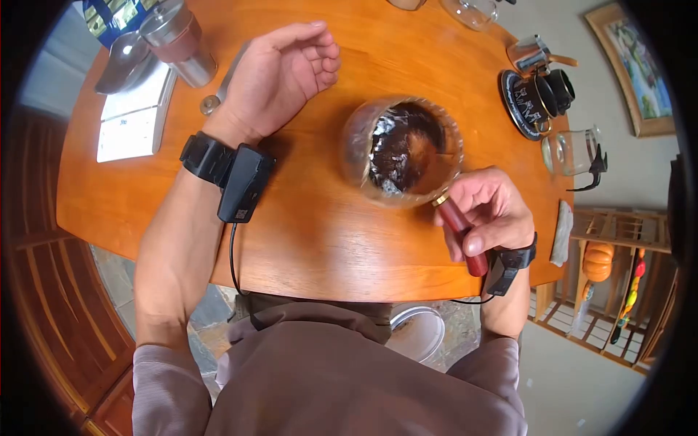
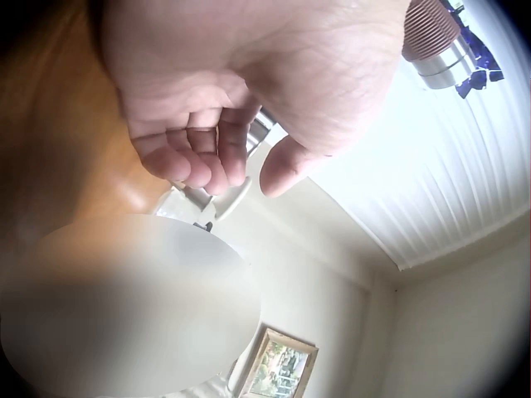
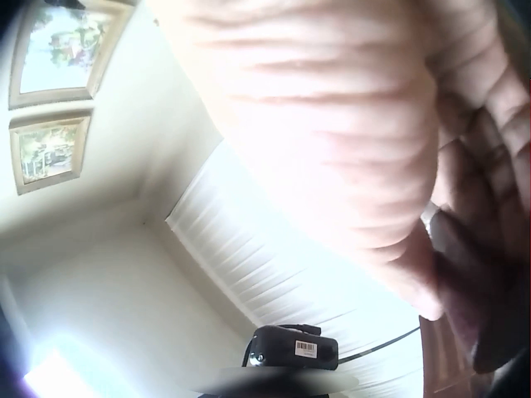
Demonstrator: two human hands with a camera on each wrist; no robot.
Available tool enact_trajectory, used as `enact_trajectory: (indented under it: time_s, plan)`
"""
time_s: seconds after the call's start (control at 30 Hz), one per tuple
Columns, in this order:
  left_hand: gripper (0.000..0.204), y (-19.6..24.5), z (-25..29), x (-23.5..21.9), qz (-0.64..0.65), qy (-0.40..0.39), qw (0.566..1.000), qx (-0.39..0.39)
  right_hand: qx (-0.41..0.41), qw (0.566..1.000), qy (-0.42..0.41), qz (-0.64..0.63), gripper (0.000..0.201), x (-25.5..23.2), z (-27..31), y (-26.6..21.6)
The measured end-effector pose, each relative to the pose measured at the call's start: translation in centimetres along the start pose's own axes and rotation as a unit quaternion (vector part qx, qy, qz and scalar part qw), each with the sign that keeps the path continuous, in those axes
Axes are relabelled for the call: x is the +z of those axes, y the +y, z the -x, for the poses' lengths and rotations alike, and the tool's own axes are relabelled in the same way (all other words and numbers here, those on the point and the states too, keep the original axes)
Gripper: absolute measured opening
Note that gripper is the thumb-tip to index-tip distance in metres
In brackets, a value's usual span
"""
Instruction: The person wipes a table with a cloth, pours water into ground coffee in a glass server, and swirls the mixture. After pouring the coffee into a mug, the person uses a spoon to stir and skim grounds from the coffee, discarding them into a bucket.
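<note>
My right hand (image 1: 494, 211) grips the red wooden handle (image 1: 456, 221) of a round glass pot (image 1: 354, 145), thumb laid along the wood. Dark brown contents with bright reflections show through the pot's wide mouth. The pot appears over the table (image 1: 291, 251), tilted so its opening faces the head camera. To its left, my left hand (image 1: 287, 76) is raised palm inward, fingers loosely bent and holding nothing. In the left wrist view the same hand (image 2: 257, 91) hangs above a blurred pale round shape (image 2: 133, 307). My right palm (image 3: 332, 124) fills much of the right wrist view.
A steel cylinder with a brown band (image 1: 182, 36), a grey scoop-like piece (image 1: 123, 65) and a white booklet (image 1: 131, 123) are at the left. Along the right edge stand a metal pitcher (image 1: 525, 54), a black cup (image 1: 560, 91), a patterned saucer (image 1: 516, 109) and a glass server (image 1: 571, 152).
</note>
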State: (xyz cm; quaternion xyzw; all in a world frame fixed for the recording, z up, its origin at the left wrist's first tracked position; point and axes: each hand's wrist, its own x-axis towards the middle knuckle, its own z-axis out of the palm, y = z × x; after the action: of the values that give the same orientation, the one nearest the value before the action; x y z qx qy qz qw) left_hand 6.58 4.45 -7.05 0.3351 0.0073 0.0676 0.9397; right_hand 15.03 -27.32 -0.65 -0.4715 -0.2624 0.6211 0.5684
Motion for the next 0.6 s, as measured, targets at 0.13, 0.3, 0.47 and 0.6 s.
enact_trajectory:
  time_s: [0.13, 0.3, 0.47, 0.6]
  plan:
    - [0.019, -0.3, 0.0, 0.2, -0.02, 0.015, 1.0, 0.009, -0.015, 0.998, 0.03, -0.044, 0.034, 0.8, -1.1, 0.4]
    - [0.019, -0.1, 0.0, 0.1, -0.045, -0.003, 0.999, 0.015, -0.014, 1.0, 0.02, -0.016, 0.038, -0.6, -0.7, 0.6]
    - [0.017, -0.3, 0.0, 0.2, -0.039, 0.006, 0.999, 0.011, -0.011, 0.999, 0.021, -0.026, 0.039, -0.5, -1.3, 0.8]
    - [0.017, -0.4, 0.1, 0.2, -0.039, 0.003, 0.999, 0.023, 0.014, 1.0, -0.002, -0.012, 0.04, -0.6, -0.9, 0.7]
